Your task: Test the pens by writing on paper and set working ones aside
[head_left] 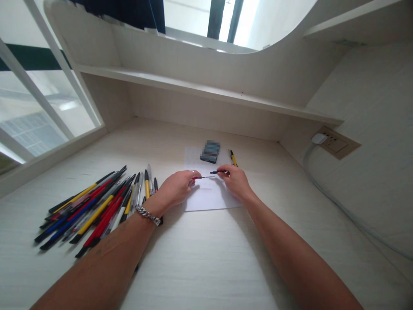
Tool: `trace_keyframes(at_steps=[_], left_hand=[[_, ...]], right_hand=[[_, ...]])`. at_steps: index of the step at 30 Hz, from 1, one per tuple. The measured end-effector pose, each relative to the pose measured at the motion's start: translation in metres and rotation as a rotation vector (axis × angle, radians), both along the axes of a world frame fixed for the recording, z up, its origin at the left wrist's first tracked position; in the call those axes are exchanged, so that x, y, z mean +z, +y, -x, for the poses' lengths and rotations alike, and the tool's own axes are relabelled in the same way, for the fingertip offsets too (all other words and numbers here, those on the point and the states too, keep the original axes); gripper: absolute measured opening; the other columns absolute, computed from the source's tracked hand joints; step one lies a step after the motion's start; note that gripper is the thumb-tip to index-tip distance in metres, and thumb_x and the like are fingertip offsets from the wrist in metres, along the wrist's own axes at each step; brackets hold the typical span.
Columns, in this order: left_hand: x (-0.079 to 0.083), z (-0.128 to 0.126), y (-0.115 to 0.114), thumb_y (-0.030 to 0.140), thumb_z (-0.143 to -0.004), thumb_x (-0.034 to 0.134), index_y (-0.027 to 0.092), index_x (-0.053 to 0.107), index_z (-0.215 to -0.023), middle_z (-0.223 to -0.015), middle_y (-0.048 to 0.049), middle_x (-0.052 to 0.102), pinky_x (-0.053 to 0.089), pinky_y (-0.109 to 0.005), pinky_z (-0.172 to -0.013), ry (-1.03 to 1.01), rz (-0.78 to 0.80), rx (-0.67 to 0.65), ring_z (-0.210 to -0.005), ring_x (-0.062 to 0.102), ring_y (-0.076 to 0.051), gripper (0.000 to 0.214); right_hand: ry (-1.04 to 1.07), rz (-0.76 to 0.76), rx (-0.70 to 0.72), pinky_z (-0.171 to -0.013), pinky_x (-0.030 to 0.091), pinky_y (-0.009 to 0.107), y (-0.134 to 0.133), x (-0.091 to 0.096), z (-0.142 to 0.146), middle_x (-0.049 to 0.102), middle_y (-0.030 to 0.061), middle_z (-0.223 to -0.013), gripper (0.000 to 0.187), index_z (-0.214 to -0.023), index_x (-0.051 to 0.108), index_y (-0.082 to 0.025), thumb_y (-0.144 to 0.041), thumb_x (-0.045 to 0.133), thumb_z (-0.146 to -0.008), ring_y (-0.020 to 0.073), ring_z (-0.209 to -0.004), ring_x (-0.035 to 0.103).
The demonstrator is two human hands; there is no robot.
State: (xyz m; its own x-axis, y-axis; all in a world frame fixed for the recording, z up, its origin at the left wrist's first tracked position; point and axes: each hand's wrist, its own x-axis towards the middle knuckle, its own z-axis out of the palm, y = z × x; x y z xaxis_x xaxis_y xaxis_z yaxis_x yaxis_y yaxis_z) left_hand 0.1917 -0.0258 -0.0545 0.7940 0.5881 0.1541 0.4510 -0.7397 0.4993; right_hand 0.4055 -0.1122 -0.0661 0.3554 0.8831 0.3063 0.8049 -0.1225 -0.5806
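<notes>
My left hand is closed around a red pen part whose thin refill tip points right. Facing it, my right hand pinches a small dark pen piece, a short gap away from the tip. Both hands hover over a white sheet of paper on the pale wooden desk. A silver bracelet circles my left wrist.
A pile of several pens, black, yellow, red and blue, lies left of the sheet. A yellow-and-black pen and a blurred dark object sit at the paper's far edge. A wall socket with white plug and cable is at right. A shelf runs above.
</notes>
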Motion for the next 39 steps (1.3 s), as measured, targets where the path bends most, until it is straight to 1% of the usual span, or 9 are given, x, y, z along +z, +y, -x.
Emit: trace_keyframes(at_steps=[5,11,15,19,22,26,32,35,39], left_hand=[[0.000,0.000,0.000,0.015,-0.086,0.045,0.023,0.064,-0.114,-0.107,-0.0079,0.071,0.048,-0.029,-0.078,-0.006,-0.006,0.004,-0.092,0.065,-0.020,0.035],[-0.002,-0.001,0.001,0.014,-0.085,0.045,0.024,0.065,-0.115,-0.108,-0.0081,0.071,0.048,-0.030,-0.080,-0.012,-0.020,-0.004,-0.094,0.065,-0.021,0.037],[-0.001,-0.001,0.000,0.015,-0.086,0.045,0.023,0.065,-0.114,-0.108,-0.0081,0.071,0.048,-0.030,-0.080,0.002,-0.020,0.005,-0.094,0.065,-0.021,0.036],[-0.002,-0.001,0.001,0.014,-0.085,0.045,0.023,0.065,-0.115,-0.107,-0.0081,0.071,0.048,-0.030,-0.081,0.000,-0.037,-0.014,-0.095,0.064,-0.020,0.036],[-0.003,-0.002,0.000,0.015,-0.086,0.045,0.024,0.065,-0.115,-0.108,-0.0081,0.071,0.048,-0.031,-0.082,-0.001,-0.043,-0.016,-0.096,0.064,-0.021,0.036],[-0.003,-0.002,-0.001,0.015,-0.086,0.045,0.024,0.065,-0.115,-0.108,-0.0075,0.071,0.048,-0.031,-0.082,-0.002,-0.044,-0.024,-0.096,0.064,-0.021,0.036],[-0.003,-0.001,0.003,0.016,-0.086,0.046,0.024,0.065,-0.114,-0.108,-0.0079,0.071,0.048,-0.030,-0.078,0.022,-0.032,0.019,-0.094,0.065,-0.021,0.035],[-0.002,-0.001,0.003,0.016,-0.085,0.046,0.024,0.064,-0.114,-0.108,-0.0078,0.071,0.048,-0.030,-0.080,0.028,-0.031,0.025,-0.096,0.065,-0.022,0.036],[-0.003,-0.001,0.002,0.018,-0.085,0.048,0.024,0.064,-0.116,-0.109,-0.0080,0.071,0.047,-0.030,-0.081,0.026,-0.034,0.031,-0.096,0.065,-0.022,0.035]], right_hand=[[-0.103,0.083,-0.048,-0.082,0.043,0.032,0.011,-0.007,0.004,0.069,0.0087,-0.098,0.020,-0.098,0.076,-0.025,-0.027,0.060,-0.086,0.0218,-0.092,0.061],[-0.134,0.081,-0.072,-0.084,0.043,0.033,0.009,-0.012,0.007,0.067,0.0085,-0.105,0.022,-0.102,0.075,-0.027,-0.027,0.059,-0.087,0.0222,-0.098,0.058],[-0.092,0.020,-0.050,-0.085,0.044,0.032,0.004,-0.002,0.007,0.067,0.0087,-0.107,0.026,-0.109,0.072,-0.025,-0.022,0.059,-0.086,0.0213,-0.097,0.059],[-0.059,-0.021,0.082,-0.078,0.045,0.029,-0.006,0.014,0.015,0.070,0.0058,-0.098,0.019,-0.099,0.073,-0.024,-0.022,0.057,-0.088,0.0182,-0.085,0.062],[-0.126,0.002,0.138,-0.077,0.044,0.030,-0.013,0.016,0.024,0.070,0.0048,-0.095,0.015,-0.095,0.073,-0.025,-0.021,0.061,-0.086,0.0184,-0.085,0.061],[-0.160,-0.022,0.106,-0.077,0.043,0.030,-0.018,0.009,0.027,0.070,0.0051,-0.091,0.017,-0.091,0.073,-0.023,-0.016,0.058,-0.086,0.0181,-0.084,0.061],[-0.108,-0.084,0.061,-0.078,0.044,0.030,-0.020,0.002,0.011,0.070,0.0053,-0.092,0.018,-0.092,0.072,-0.023,-0.019,0.056,-0.087,0.0183,-0.084,0.061],[-0.122,-0.043,0.010,-0.077,0.044,0.029,-0.018,-0.002,0.007,0.069,0.0056,-0.092,0.019,-0.094,0.073,-0.024,-0.023,0.056,-0.088,0.0185,-0.083,0.061],[-0.200,0.040,-0.031,-0.074,0.041,0.029,-0.013,-0.006,0.010,0.067,0.0060,-0.092,0.023,-0.097,0.075,-0.028,-0.025,0.054,-0.089,0.0193,-0.084,0.059]])
